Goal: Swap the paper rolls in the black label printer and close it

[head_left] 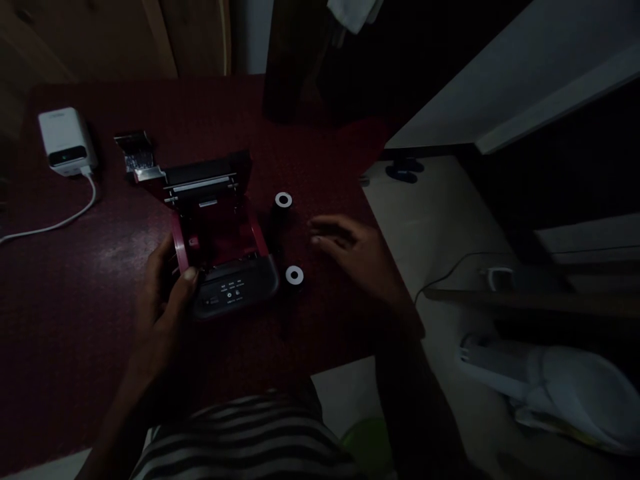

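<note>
A small red and black printer sits on the dark red table, its lid raised and its red inner bay showing. My left hand grips the printer's left side, with the thumb on the near left edge. To the right of it stand two small dark rolls with white ring-shaped ends, a far roll and a near roll. My right hand hovers to the right of these rolls, fingers apart, holding nothing. It is clear of both rolls.
At the table's far left stands a white box-shaped device with a white cable. A dark, shiny object lies behind the printer. Slippers and a white bundle are on the floor to the right. The light is dim.
</note>
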Tool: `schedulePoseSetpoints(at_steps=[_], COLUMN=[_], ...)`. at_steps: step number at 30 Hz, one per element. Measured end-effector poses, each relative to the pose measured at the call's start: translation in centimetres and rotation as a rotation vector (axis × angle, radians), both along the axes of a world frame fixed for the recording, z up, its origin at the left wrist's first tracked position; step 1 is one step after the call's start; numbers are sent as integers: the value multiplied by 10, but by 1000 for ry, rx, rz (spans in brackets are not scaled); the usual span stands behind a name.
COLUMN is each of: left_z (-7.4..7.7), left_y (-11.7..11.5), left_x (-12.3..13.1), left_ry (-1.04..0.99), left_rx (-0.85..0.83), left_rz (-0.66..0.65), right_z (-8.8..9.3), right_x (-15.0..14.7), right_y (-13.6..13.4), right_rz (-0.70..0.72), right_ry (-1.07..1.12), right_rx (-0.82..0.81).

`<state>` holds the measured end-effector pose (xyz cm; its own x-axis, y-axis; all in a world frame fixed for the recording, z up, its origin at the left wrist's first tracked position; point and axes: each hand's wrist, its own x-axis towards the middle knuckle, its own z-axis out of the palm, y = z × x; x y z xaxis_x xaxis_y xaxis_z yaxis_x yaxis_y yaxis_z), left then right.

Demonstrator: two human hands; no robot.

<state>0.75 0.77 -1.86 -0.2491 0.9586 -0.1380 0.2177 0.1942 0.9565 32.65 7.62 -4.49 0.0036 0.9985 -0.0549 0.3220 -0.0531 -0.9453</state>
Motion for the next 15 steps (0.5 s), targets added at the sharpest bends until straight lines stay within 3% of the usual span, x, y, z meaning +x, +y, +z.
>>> schedulePoseSetpoints(at_steps=[4, 8, 12, 15], left_z=[7, 6, 2, 4], left_y=[0, -1, -2, -2], left_x=[2, -4, -13, -10], left_ry=[-4, 53, 94, 84], left_rx=[-10, -58, -94, -64], left_rz=[-19, -7, -21, -27], right_z=[-29, -43, -43, -29], right_x=[-20, -34, -39, -33], right_y=[52, 74, 77, 69], right_rz=[52, 104, 93, 64], right_ry=[-41, -108, -90, -48], right_rx=[96, 193, 212, 199])
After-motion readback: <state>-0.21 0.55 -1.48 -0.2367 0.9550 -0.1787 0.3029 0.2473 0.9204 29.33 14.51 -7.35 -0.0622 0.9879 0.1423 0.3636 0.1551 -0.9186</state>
